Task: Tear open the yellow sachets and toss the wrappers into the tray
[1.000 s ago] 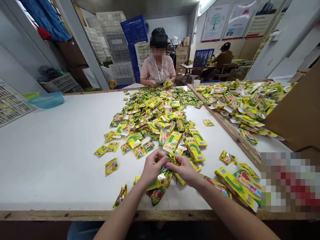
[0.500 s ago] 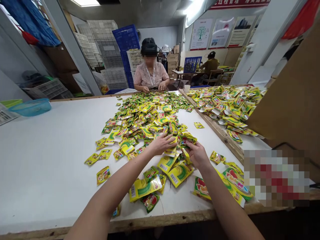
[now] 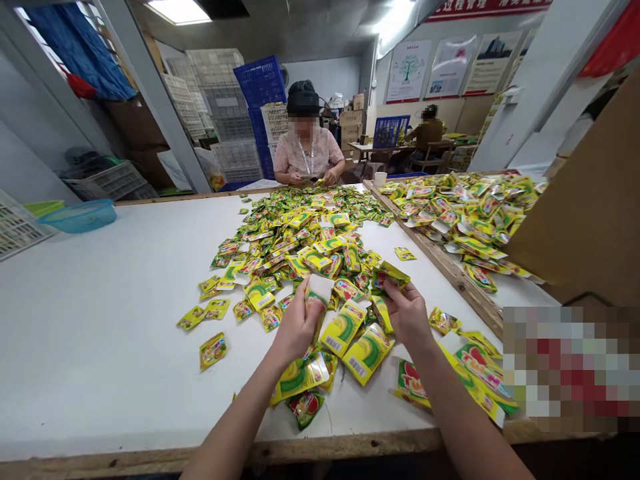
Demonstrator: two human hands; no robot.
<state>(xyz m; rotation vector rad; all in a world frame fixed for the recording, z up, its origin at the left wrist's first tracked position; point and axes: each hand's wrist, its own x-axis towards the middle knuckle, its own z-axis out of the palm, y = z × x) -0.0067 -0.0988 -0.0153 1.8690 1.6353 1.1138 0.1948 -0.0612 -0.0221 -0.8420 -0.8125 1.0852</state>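
Note:
My left hand (image 3: pixel 295 328) is closed round a small yellow-green candy box (image 3: pixel 319 291), its white flap sticking up. Across from it, my right hand (image 3: pixel 410 317) pinches a green and yellow candy sachet (image 3: pixel 389 273) between thumb and fingers; whether there is more than one sachet cannot be made out. Between and below the hands lie yellow candy boxes with barcodes, among them one box (image 3: pixel 369 353) near the right wrist. A large heap of sachets and boxes (image 3: pixel 300 233) spreads over the white table (image 3: pixel 125 320) beyond my hands.
A wooden strip (image 3: pixel 450 280) divides off a second pile of boxes (image 3: pixel 465 207) on the right, beside a cardboard sheet (image 3: pixel 590 193). A blue basket (image 3: pixel 80 217) stands at the far left. Opposite sits a co-worker (image 3: pixel 309 155) handling small packets. A white cup (image 3: pixel 380 179) stands at the back.
My left hand has drawn back from the heap toward me and now holds a candy box upright. The right hand keeps its sachet, nearly in place. The view has shifted slightly.

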